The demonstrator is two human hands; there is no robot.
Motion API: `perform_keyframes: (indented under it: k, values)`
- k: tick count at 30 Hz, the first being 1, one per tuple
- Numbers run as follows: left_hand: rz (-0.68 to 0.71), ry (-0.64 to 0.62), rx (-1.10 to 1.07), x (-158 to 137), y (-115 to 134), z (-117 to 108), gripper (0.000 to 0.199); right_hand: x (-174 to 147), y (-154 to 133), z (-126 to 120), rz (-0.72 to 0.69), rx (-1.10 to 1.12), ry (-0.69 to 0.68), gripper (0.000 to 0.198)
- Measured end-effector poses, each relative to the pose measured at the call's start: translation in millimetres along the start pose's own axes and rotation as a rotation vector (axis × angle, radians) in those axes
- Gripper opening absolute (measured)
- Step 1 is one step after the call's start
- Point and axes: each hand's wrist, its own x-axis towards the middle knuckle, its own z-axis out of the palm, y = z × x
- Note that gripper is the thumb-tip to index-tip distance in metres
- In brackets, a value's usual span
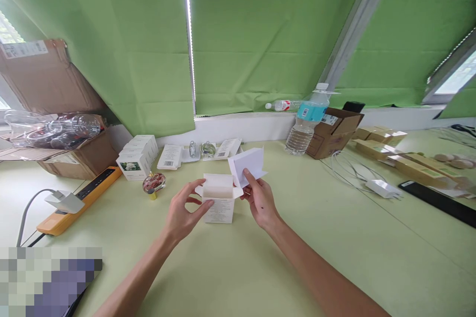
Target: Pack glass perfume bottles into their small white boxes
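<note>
A small white carton [219, 211] with printed text stands upright on the table, its top flaps raised. My left hand [186, 210] grips its left side, thumb on the front and fingers behind. In my right hand [260, 200] is a folded white card insert [248, 166], pinched by the thumb just right of the carton. A round perfume bottle [153, 183] with reddish contents and a gold cap lies to the left. Behind the carton are a flattened white box [170, 157], a small clear bottle [192, 149] and a round glass bottle [208, 149].
White boxes [137, 158] stand in a row at back left, near an orange power strip [84, 200]. A large water bottle [302, 131] and a cardboard box [330, 133] are at back right. A white charger [383, 188] and a black slab [439, 203] lie on the right.
</note>
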Motion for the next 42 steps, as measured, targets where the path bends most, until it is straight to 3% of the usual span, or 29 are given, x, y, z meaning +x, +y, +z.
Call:
perform_keyframes:
  k: [5, 13, 28, 42]
  values:
    - [-0.045, -0.022, -0.001, 0.6, -0.1, -0.2, 0.045, 2.2, -0.4, -0.9, 0.014, 0.05, 0.032, 0.038]
    - [-0.056, -0.048, -0.01, 1.5, 0.8, -1.3, 0.042, -3.6, -4.1, 2.6, -0.171, -0.06, 0.008, 0.034]
    - [-0.077, -0.116, -0.004, 0.5, 0.0, -1.6, 0.047, -0.5, -2.8, 1.3, -0.176, -0.106, -0.013, 0.034]
    - [-0.06, -0.159, -0.013, 1.7, 3.6, -4.8, 0.045, -10.6, -9.2, 6.2, -0.285, -0.233, -0.041, 0.033]
